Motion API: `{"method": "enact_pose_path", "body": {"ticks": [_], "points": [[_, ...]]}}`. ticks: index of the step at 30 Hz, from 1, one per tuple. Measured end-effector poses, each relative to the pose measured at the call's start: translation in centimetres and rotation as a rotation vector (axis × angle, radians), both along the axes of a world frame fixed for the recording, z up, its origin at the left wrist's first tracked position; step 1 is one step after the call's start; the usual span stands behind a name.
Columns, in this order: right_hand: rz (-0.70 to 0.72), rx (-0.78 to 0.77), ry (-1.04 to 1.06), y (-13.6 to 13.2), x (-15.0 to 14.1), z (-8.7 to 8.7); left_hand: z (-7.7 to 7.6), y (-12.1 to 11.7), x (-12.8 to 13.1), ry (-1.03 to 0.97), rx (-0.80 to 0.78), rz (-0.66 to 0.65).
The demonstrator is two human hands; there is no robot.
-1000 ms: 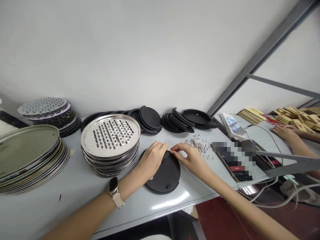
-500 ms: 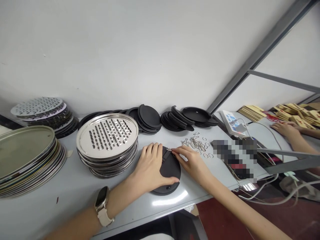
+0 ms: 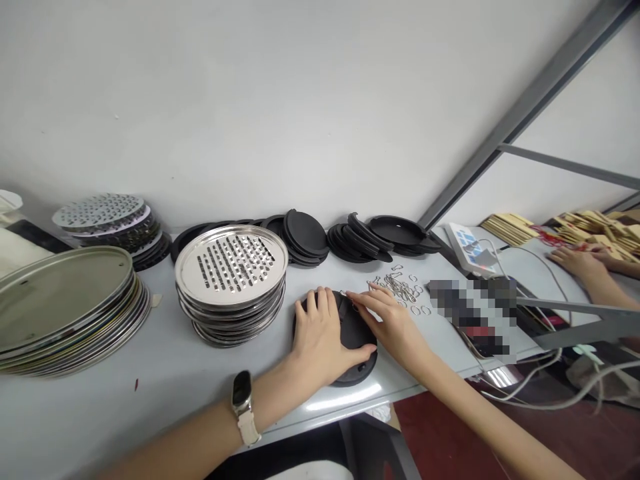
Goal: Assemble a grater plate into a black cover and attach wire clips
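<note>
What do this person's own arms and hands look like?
The left hand and right hand are gloveless, and no sleeves show. On the left wrist is a cream-strapped watch with a dark, rounded oblong screen and silvery case; the right wrist is bare.

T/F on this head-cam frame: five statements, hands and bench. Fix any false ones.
1. The left hand lies spread on the black disc. True.
2. The right hand grips a perforated plate. False: its fingers are at a small metal piece by the disc's far edge.
3. Loose metal rings lie beside the right hand. True.
4. The watch is on the right wrist. False: it is on the left wrist.
5. Wooden pieces lie near another person's hand. True.
</note>
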State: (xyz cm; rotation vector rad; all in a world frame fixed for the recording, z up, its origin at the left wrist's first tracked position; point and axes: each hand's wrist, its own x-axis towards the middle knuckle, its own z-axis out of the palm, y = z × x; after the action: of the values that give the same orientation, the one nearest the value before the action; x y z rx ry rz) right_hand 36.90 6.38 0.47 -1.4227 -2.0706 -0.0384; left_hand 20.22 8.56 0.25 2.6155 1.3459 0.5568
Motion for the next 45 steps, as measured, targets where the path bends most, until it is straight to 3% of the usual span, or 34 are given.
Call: {"method": "enact_pose_path", "body": {"ticks": [19,45], "points": [[0.034,0.022,-0.102,0.44,-0.15,-0.35,-0.4,0.14,0.05,0.01,-0.022,-0.003],[0.065,-0.055,0.01,0.82,0.01,-0.07,-0.24,0.12,-0.02,-0.005,-0.003,-0.008]]}}
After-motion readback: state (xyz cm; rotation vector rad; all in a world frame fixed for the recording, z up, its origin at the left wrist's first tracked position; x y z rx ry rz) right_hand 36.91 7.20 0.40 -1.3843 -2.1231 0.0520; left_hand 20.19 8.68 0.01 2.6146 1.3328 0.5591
